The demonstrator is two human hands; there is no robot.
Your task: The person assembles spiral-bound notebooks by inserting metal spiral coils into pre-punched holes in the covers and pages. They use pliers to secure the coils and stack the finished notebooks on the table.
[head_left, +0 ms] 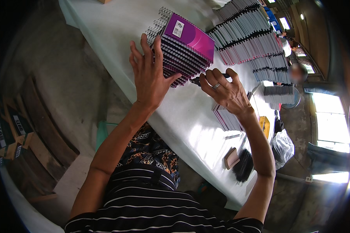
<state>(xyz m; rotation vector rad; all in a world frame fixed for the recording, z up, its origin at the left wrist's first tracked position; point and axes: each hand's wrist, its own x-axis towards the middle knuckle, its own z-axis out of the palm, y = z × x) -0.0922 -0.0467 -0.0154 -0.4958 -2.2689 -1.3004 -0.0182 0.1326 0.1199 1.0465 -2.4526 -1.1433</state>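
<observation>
Stack of purple spiral notebooks [184,48] stands on the white worktop [175,116], directly ahead of the left hand [149,75], whose spread grip presses flat on its side. Right hand [225,91] pinches a dark tool [198,80] beside the stack base. Likely heavy, stiff, prone to sliding; hold both sides. Worktop edge lies near below the left grip; open room sits behind the right.

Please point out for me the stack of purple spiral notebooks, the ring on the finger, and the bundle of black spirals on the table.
Stack of purple notebooks [190,37]: head view, top cover.
Ring [216,86]: head view, band on the right hand's finger.
Bundle of black spirals [244,166]: head view, middle of the bundle.
</observation>
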